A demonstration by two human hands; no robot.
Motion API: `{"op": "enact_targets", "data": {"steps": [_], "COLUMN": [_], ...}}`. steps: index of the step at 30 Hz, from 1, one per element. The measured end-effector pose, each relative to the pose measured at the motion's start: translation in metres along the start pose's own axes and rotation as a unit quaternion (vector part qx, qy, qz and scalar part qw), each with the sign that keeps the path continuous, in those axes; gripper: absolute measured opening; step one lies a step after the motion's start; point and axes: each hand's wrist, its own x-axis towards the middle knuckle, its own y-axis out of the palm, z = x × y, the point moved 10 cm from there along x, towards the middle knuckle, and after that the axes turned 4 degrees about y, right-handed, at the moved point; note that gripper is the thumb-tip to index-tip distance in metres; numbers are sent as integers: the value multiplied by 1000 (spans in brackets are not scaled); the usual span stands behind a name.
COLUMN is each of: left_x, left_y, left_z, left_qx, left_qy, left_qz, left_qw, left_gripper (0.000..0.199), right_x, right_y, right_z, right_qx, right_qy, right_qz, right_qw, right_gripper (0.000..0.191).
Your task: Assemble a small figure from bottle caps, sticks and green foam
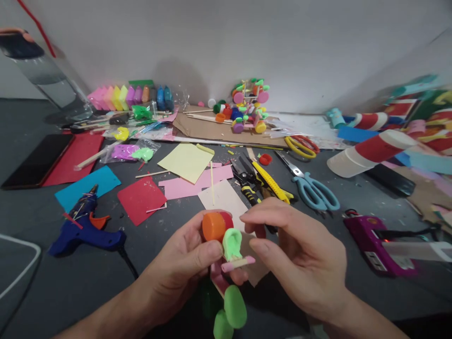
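Observation:
Between the fingers of my left hand (183,259) is a small craft model (236,306). It has an orange cap (212,226) with a red piece behind it, a light green clay piece (231,244), and a short stick with pink ends (238,264). Green rounded parts hang at its lower end. My left thumb presses against the orange cap's side. Just right of the model, my right hand (300,256) has its thumb and fingers curved but apart, with nothing visible between them. Part of the model lies hidden behind my left fingers.
A blue glue gun (88,230) lies at left. Light blue scissors (312,188), a yellow cutter (270,181) and coloured paper (189,162) are ahead. A purple device (377,245) sits at right. A colourful stick-and-cap model (250,106) stands by the wall.

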Motion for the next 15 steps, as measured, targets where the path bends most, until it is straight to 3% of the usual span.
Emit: {"op": "enact_targets", "data": {"steps": [3, 7, 15], "left_x": [1, 3, 7], "left_y": [-2, -4, -1], "left_z": [1, 0, -4], "left_qx": [23, 31, 56], "left_qy": [9, 20, 25], "left_qz": [3, -10, -37], "left_qw": [1000, 999, 997], "left_gripper": [42, 32, 36], "right_x": [4, 5, 0], "right_y": [7, 12, 15], "right_z": [-7, -6, -6], "right_qx": [26, -1, -38], "right_qy": [52, 73, 109], "right_qz": [51, 108, 137], "right_qw": [997, 992, 984], "right_gripper": [10, 9, 15]}}
